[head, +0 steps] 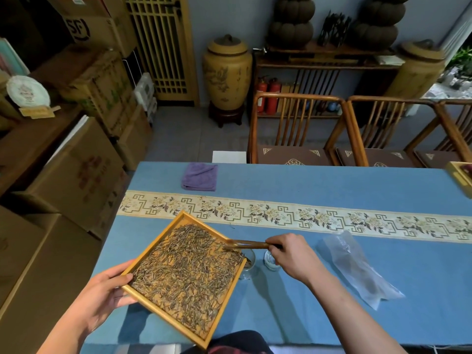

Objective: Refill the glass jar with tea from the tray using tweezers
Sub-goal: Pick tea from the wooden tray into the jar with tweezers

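A square wooden tray (163, 314) covered with dry tea leaves (189, 272) is held tilted above the blue table. My left hand (102, 292) grips its left corner. The tray's right corner hangs over a clear glass jar (248, 264), which it partly hides. My right hand (291, 254) holds brown wooden tweezers (246, 244), whose tips rest on the tea at the tray's right edge, just above the jar. A clear glass lid (270, 261) lies on the table under my right hand.
A clear plastic bag (357, 267) lies to the right on the blue tablecloth. A folded purple cloth (199, 177) sits at the far left edge. A yellow box (462, 177) is at the far right. Wooden chairs (296, 131) stand behind; cardboard boxes (76, 175) stand left.
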